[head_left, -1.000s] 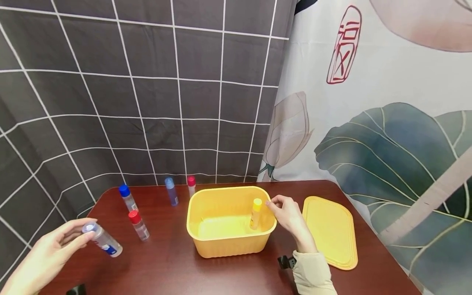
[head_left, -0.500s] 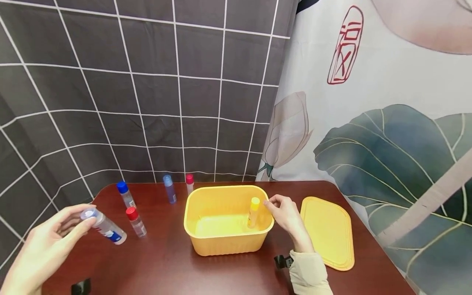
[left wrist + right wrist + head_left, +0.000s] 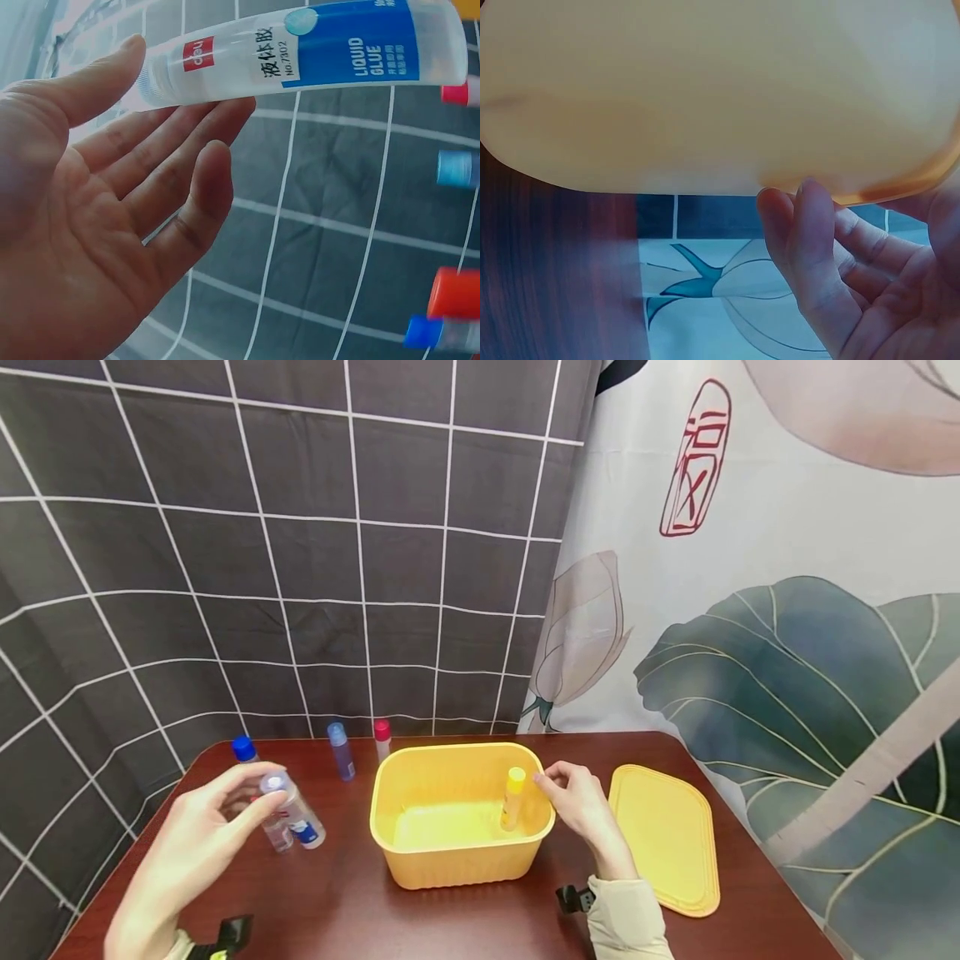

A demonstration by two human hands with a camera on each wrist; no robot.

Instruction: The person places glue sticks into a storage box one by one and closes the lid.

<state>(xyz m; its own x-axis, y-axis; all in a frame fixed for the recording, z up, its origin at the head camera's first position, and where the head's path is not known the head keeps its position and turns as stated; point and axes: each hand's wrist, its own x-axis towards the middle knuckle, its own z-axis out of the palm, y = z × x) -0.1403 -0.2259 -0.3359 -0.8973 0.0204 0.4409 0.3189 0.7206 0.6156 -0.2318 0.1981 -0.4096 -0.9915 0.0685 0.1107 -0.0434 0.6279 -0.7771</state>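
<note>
My left hand [image 3: 198, 839] pinches a clear liquid glue bottle [image 3: 306, 825] by its capped end, between thumb and fingers. In the left wrist view the blue "LIQUID GLUE" label [image 3: 345, 45] faces the camera. The bottle tilts above the table, left of a yellow plastic bin [image 3: 457, 866]. Behind it a red-capped bottle [image 3: 277, 835] is partly hidden, and a blue-capped bottle [image 3: 243, 748] stands just past my fingers. My right hand [image 3: 585, 807] grips the bin's right rim, its fingertips at the edge. Inside, at that end, stands a yellow glue stick [image 3: 513, 800].
A flat yellow lid [image 3: 663, 839] lies to the right of the bin on the dark red table [image 3: 360, 910]. Behind the bin's left side stand a light-blue-capped tube [image 3: 341, 753] and a pinkish-red-capped tube [image 3: 382, 740]. A grey checked curtain [image 3: 405, 560] hangs along the back.
My left hand has carried the glue bottle rightward, toward the bin, and it now overlaps the red-capped bottle. My right hand keeps its grip on the rim.
</note>
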